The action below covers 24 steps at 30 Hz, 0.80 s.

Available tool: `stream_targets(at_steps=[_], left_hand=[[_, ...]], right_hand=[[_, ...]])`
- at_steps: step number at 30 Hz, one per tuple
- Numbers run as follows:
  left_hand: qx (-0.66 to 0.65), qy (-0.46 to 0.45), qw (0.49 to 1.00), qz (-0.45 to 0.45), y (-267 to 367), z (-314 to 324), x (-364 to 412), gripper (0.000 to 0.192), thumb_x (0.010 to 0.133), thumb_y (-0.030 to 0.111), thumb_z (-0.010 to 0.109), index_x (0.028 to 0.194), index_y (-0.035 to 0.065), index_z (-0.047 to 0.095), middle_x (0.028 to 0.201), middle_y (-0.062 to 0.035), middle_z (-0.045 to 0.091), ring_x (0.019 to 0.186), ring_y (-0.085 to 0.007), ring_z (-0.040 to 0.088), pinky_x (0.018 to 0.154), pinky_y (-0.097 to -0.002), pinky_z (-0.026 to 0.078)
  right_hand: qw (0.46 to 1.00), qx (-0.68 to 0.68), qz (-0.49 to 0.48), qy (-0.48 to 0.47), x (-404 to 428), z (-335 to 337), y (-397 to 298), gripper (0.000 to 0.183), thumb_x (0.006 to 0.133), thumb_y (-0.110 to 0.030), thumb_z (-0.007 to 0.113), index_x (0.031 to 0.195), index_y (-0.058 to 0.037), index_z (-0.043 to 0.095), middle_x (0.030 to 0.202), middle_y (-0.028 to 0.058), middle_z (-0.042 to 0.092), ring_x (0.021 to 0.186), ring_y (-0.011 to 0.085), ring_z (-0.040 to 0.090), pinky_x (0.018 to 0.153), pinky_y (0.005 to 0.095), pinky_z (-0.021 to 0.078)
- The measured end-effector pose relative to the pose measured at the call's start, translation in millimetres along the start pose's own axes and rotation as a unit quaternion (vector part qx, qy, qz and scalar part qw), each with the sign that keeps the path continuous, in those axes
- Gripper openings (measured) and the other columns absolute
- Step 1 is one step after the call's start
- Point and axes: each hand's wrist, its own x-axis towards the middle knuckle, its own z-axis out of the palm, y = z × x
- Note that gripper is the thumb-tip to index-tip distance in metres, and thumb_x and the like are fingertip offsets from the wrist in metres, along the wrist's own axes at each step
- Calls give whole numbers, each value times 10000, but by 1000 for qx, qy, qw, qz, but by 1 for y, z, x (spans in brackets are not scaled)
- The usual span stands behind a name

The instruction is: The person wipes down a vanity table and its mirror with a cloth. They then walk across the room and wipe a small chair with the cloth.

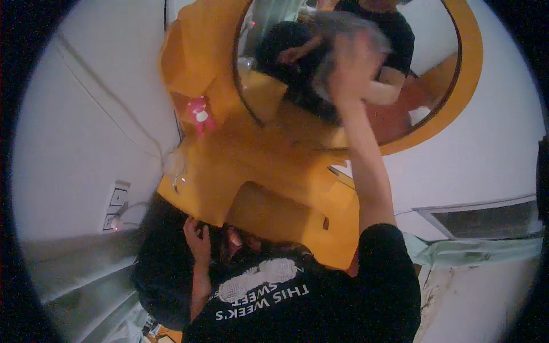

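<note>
My right hand is raised flat against the dark-rimmed mirror, with a greyish cloth under it. Motion blurs both the hand and the cloth. The glass reflects a person in dark clothes, an arm and part of the room. My left hand is low, by the front edge of the orange-yellow wooden dressing table. Its fingers are a little bent and apart, with nothing visible in them. Whether the fingertips touch the table edge, I cannot tell.
A pink bear figure stands on the table's left side. Near the left edge sits a clear, shiny object, too blurred to name. A wall socket holds a plug with a cord. Pale green curtain fabric hangs at right.
</note>
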Motion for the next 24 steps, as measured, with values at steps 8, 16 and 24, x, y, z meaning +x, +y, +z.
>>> stream_targets(at_steps=[8,16,24], left_hand=[[-85,62,993,-57,3,-11,-15,358,803,44,601,1149,22,513,1304,-128,390,1118,-249,482,867,-337,442],[-21,-25,999,-38,-20,-3,-40,365,813,51,602,1165,28,510,1303,-131,376,1111,-254,487,839,-332,472],[-26,2,1000,1,4,8,8,347,832,105,612,1153,26,507,1280,-144,386,1103,-255,489,833,-320,458]], right_hand=[[909,69,-338,-236,-137,39,-71,390,763,-201,523,1138,-101,555,1291,85,493,1053,232,527,973,478,362],[965,-18,-190,-179,-26,-69,55,445,793,-163,480,1236,-205,505,1371,49,424,1098,220,500,1013,552,288],[997,-19,-15,77,45,-101,104,594,695,-11,543,1264,-179,509,1403,121,379,1218,300,434,1050,571,194]])
